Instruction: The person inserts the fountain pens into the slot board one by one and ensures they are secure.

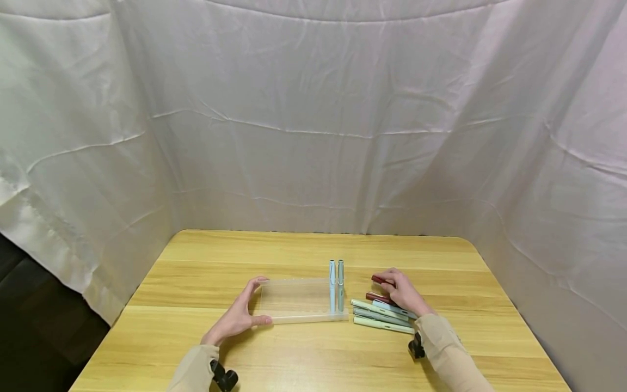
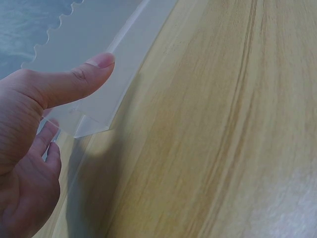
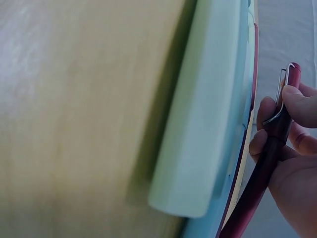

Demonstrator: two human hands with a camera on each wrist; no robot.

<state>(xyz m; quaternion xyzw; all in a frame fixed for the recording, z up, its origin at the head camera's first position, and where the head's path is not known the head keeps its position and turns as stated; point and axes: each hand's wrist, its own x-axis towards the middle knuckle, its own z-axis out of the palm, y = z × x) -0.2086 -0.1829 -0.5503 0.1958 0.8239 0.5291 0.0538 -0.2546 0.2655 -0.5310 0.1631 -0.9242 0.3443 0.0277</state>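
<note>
A clear plastic pen rack (image 1: 294, 299) with a wavy notched edge lies on the table. My left hand (image 1: 235, 317) grips its left end, thumb on the front wall and fingers at the back. In the left wrist view the thumb (image 2: 81, 82) presses the rack's wall. A light blue pen (image 1: 332, 286) and a grey-green pen (image 1: 340, 286) lie side by side across the rack's right end. My right hand (image 1: 404, 293) pinches a dark red fountain pen (image 3: 280, 126) by its clipped cap, above the pile of pens.
Beneath and in front of the right hand lie a second dark red pen (image 1: 377, 298), a blue pen (image 1: 392, 308), a grey-green pen (image 1: 379, 316) and light green pens (image 1: 382, 325). Pale curtains (image 1: 313, 163) enclose the wooden table (image 1: 303, 359) at the back and sides.
</note>
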